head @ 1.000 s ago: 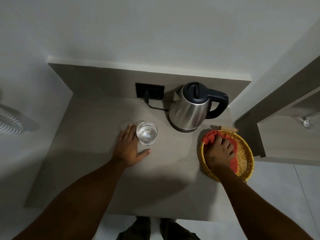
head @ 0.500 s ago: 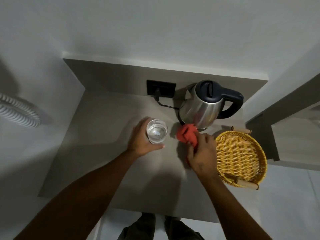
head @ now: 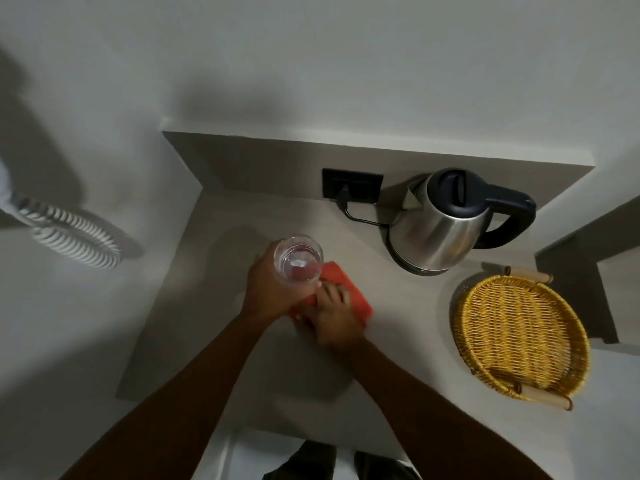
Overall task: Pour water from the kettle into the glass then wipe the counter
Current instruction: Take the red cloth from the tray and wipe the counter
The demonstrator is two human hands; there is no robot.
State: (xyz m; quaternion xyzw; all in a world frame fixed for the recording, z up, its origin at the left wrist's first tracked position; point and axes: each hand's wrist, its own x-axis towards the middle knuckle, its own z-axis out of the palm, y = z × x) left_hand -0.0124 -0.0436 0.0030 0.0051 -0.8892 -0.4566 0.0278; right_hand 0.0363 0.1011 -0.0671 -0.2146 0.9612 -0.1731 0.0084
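Observation:
My left hand (head: 273,289) grips a clear glass (head: 298,258) with water in it, held up off the grey counter (head: 214,306). Under and beside the glass lies a red cloth (head: 349,292), spread flat on the counter. My right hand (head: 334,315) presses on the cloth, fingers laid over its near part. A steel kettle (head: 438,226) with a black lid and handle stands on its base at the back right, spout towards the left.
A black wall socket (head: 352,185) with a plug and cord sits behind the kettle. A yellow wicker tray (head: 519,337) lies at the right edge of the counter. A coiled white hose (head: 69,233) hangs on the left wall.
My right hand took the red cloth out of the wicker tray, carried it left and laid it flat on the counter. My left hand closed on the glass and lifted it.

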